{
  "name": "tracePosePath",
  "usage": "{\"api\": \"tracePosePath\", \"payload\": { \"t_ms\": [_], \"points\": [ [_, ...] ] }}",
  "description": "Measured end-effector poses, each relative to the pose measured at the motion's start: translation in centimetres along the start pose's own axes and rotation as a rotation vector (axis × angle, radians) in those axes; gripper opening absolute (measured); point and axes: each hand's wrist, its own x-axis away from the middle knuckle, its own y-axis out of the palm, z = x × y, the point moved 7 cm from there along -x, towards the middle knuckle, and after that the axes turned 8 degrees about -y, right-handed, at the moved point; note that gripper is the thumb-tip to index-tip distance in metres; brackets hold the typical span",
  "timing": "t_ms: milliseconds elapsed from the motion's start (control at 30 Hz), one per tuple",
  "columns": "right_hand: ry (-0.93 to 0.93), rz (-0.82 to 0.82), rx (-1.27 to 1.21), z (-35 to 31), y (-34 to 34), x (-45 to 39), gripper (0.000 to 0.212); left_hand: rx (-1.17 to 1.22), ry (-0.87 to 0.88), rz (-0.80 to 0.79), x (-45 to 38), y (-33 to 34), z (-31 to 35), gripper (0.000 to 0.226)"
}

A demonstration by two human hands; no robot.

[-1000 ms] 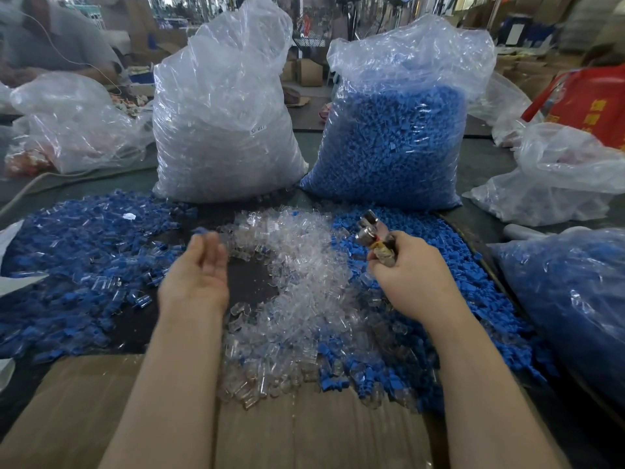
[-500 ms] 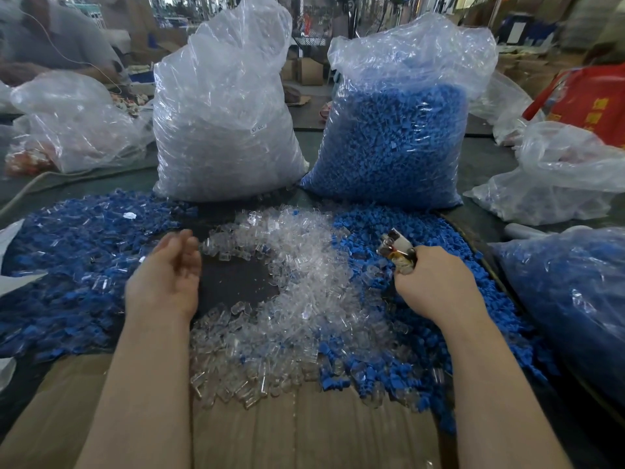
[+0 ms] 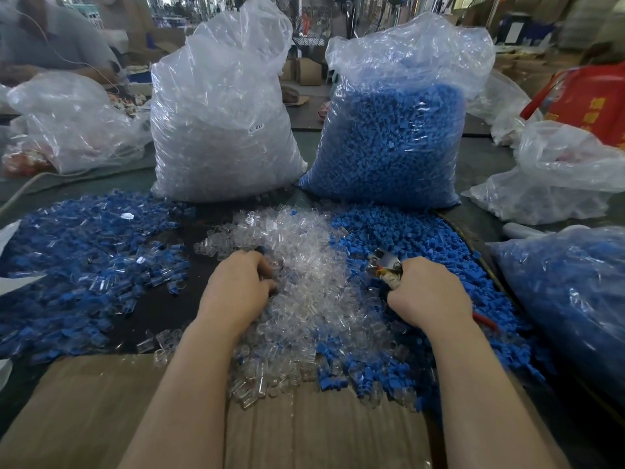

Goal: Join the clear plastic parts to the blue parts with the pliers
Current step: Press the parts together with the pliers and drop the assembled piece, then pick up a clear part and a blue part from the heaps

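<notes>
Both hands are now down: left hand (image 3: 238, 286) curls into the clear parts (image 3: 304, 252), right hand (image 3: 427, 294) grips pliers (image 3: 384, 264), so picking starts.

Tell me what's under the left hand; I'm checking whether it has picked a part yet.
The left hand rests on the clear parts, fingers curled into the pile. Whether it holds one is hidden by the fingers.
</notes>
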Motion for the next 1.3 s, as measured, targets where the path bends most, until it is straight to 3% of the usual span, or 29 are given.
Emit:
{"api": "tracePosePath", "payload": {
  "t_ms": [400,600,767,900,1000,1300],
  "points": [
    [-0.025,0.076,-0.039,0.1,0.1,-0.6,0.018,-0.056,-0.114,-0.018,-0.1,-0.8,-1.1,0.013],
    [-0.023,0.15,-0.096,0.1,-0.7,-0.6,0.016,0.212,-0.108,-0.003,-0.2,-1.2,-1.0,0.01],
    [-0.031,0.144,-0.161,0.0,-1.0,-0.7,0.012,0.599,-0.051,-0.126,0.5,-1.0,1.0,0.009],
    [-0.059,0.15,-0.225,-0.4,-1.1,-0.7,0.007,0.854,-0.044,-0.172,1.2,-1.1,2.6,0.026],
    [-0.07,0.204,-0.333,-0.8,-1.6,-0.6,0.007,0.935,-0.042,-0.16,1.7,-1.1,3.6,0.035],
    [-0.161,0.361,-0.599,-2.5,-3.1,0.3,0.01,1.139,-0.103,-0.27,2.8,0.5,5.6,0.033]
  ]
}}
